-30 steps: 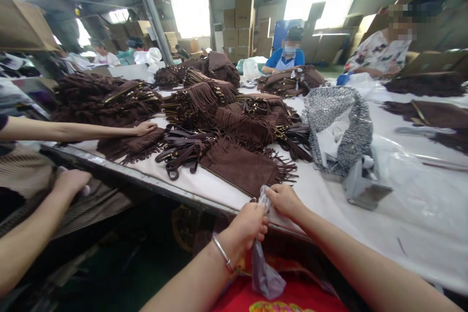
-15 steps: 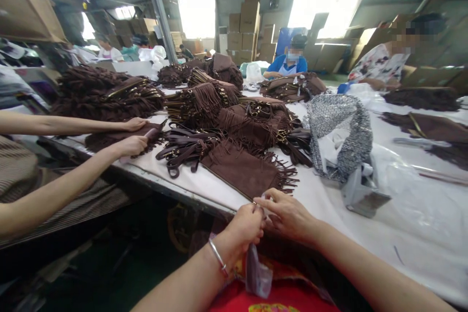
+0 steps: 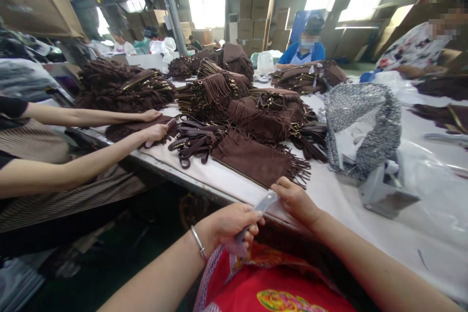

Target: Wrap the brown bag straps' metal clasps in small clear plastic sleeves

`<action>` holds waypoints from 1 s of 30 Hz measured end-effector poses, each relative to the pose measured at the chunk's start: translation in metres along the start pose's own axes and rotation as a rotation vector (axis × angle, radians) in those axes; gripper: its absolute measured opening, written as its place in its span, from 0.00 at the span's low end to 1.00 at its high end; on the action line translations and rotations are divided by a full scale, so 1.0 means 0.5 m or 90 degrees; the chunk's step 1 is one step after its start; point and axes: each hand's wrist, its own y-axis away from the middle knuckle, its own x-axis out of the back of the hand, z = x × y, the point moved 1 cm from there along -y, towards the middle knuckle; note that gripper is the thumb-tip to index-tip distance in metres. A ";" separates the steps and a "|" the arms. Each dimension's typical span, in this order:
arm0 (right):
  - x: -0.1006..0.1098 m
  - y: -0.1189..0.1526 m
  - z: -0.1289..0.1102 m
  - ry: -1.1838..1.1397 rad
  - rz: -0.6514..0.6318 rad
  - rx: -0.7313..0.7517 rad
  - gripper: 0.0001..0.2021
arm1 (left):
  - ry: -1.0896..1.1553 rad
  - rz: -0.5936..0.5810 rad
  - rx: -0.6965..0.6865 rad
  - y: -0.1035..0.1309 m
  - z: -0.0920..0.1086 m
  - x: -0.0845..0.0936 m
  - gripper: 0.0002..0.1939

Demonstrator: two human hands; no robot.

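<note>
My left hand point(image 3: 239, 224), with a silver bangle on the wrist, is closed around a flat dark strap point(image 3: 266, 200) that looks wrapped in clear plastic. The fingers of my right hand point(image 3: 296, 200) pinch the strap's far end, close to the corner of a brown fringed pouch point(image 3: 252, 158). That pouch lies flat on the table, its brass zipper edge facing me. What joins the strap to the pouch is hidden behind my right fingers. Dark straps with brass clips point(image 3: 199, 136) lie bunched just beyond, to the left.
A co-worker's hands point(image 3: 155, 129) work on another brown pouch at left. Stacks of fringed pouches point(image 3: 215, 95) fill the table's middle. A grey speckled bag point(image 3: 360, 122) and clear plastic point(image 3: 435, 195) lie right. The white-covered table's edge point(image 3: 175, 175) runs diagonally before me.
My hands have drawn apart, and the strap now stretches between them. My left hand has moved left and down its length. The view has shifted, so everything sits farther right.
</note>
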 end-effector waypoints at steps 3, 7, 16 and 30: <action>-0.001 0.002 -0.003 -0.017 0.000 -0.008 0.14 | 0.011 -0.021 0.044 0.013 -0.024 0.010 0.22; -0.001 0.004 -0.005 -0.071 0.002 -0.038 0.13 | 0.029 -0.009 0.072 -0.018 -0.028 -0.006 0.21; -0.008 0.013 0.008 -0.040 -0.018 -0.032 0.12 | 0.036 -0.008 0.025 -0.062 0.027 -0.029 0.22; -0.006 0.016 0.001 0.060 0.017 0.052 0.09 | 0.070 0.022 0.068 -0.117 0.009 -0.044 0.15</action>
